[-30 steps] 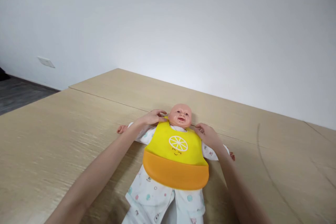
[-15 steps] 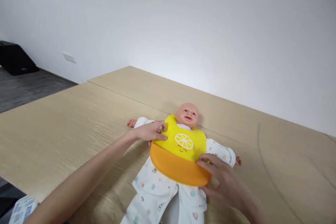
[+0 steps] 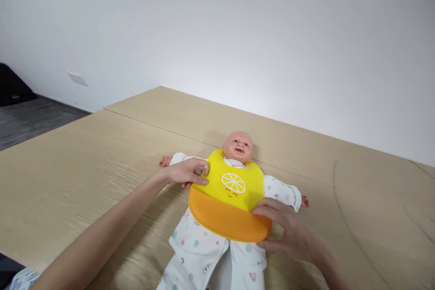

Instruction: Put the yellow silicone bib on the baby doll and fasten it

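Observation:
A baby doll [image 3: 238,147] in white patterned clothes lies on its back, arms stretched out to both sides. Over its chest is a yellow bib [image 3: 217,176] with a white citrus slice and a smiling face printed on it. The bib's lower part is an orange catch pocket [image 3: 224,217]. My left hand [image 3: 186,172] pinches the bib's left edge, thumb on top and other fingers partly hidden. On the opposite side, my right hand [image 3: 283,224] grips the right end of the orange pocket, fingers over its rim and thumb below.
The doll rests on a light wooden table [image 3: 102,158] with a seam across it. Behind stands a white wall [image 3: 238,45] with a socket plate [image 3: 77,78]. A black object [image 3: 13,86] is on the grey floor at far left. A patterned item [image 3: 25,278] shows at bottom left.
The view has shifted slightly, so the doll and bib sit a little further left. Both hands keep their places on the bib's sides.

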`<state>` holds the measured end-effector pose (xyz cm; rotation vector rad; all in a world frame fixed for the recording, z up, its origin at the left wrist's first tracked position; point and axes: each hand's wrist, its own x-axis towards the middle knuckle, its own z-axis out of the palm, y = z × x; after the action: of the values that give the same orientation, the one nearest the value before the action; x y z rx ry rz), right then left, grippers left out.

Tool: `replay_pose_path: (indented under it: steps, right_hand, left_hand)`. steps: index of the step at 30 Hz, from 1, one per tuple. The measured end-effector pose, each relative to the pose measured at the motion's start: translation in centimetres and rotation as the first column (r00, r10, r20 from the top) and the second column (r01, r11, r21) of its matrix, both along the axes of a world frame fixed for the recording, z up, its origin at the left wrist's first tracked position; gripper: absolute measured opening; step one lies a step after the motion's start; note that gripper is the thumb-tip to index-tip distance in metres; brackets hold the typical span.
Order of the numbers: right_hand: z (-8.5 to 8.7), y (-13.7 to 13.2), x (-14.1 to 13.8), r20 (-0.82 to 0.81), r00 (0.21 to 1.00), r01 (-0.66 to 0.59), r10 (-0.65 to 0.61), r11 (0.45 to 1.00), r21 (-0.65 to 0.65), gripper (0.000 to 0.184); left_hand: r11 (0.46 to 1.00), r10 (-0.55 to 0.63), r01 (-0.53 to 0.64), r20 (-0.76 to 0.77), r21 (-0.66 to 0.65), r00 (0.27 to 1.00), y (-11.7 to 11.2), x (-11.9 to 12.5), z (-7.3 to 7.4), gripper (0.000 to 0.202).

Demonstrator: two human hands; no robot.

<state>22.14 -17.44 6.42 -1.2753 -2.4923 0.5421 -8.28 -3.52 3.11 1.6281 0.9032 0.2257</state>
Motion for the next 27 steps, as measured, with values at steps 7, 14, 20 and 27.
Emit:
replay_pose_path:
  steps: [7,14,20,27]
  right_hand:
    - [-0.5,0.4,3.2,0.013,0.999,0.03,-0.03,0.999,-0.04,0.042]
    - [-2.9,3.2,8.4,0.15,0.917,0.331,-0.37,0.915,0.231,0.039]
    - [-5.5,4.6,10.0,0.206,0.872,0.426,-0.443,0.896,0.122,0.039]
    - [-4.7,4.2,9.7,0.171,0.858,0.48,-0.485,0.874,0.071,0.041]
  left_hand:
    - [0.963,0.185,-0.179,-0.009,0.201,0.983,0.3,-0.6,0.1,0.037]
    - [0.743,0.311,-0.108,-0.197,0.661,0.93,1.7,-3.8,1.1,0.046]
    - [0.86,0.298,0.008,-0.514,0.51,0.805,1.6,-4.1,0.3,0.062]
    - [0.891,0.203,0.025,-0.446,0.453,0.872,0.9,-3.8,1.7,0.061]
